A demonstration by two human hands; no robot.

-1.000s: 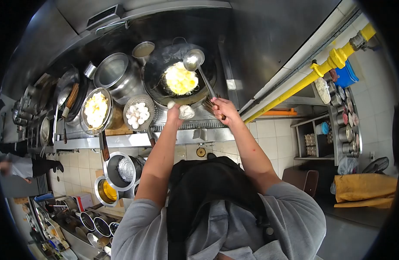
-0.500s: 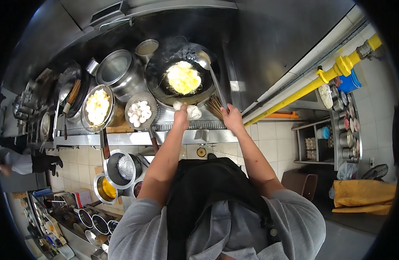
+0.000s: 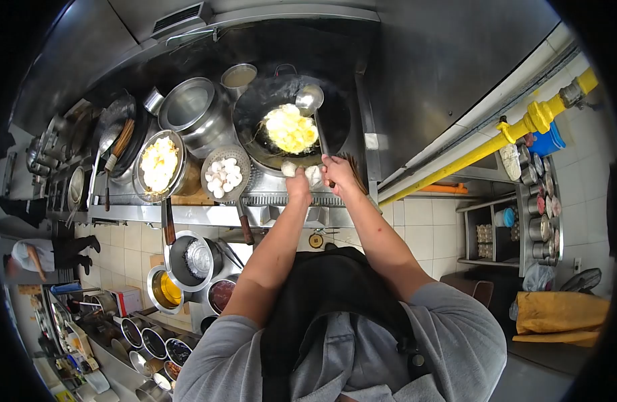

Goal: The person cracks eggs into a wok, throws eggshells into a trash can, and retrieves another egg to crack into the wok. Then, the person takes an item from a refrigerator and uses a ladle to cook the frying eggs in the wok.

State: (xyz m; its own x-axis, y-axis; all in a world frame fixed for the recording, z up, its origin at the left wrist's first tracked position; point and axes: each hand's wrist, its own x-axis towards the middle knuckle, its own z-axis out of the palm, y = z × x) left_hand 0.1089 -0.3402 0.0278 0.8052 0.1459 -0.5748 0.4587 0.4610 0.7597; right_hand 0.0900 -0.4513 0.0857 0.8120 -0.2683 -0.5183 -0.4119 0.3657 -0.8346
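Note:
My left hand [image 3: 298, 187] is closed on a folded white cloth [image 3: 313, 175] at the near rim of a large black wok [image 3: 336, 127]. Fluffy yellow egg [image 3: 290, 129] lies in the middle of the wok. My right hand [image 3: 340, 175] grips the handle of a metal ladle [image 3: 310, 98], just right of the cloth. The ladle's bowl is at the egg's upper right edge. Left of the wok, a perforated skimmer [image 3: 210, 161] holds several small white rounded pieces. Beside it, a strainer [image 3: 140, 189] full of cooked egg rests over a pot.
Behind the strainer stands a big steel pot [image 3: 211, 124]; a smaller pot of liquid [image 3: 239, 76] is near the wok. A bamboo brush [image 3: 354, 164] sits right of it. A yellow pipe [image 3: 483, 153] runs along the right. Another person [image 3: 37, 258] is at far left.
My right hand has moved left, close to my left hand. The ladle has shifted left against the egg, its handle now more upright. The view has shifted slightly.

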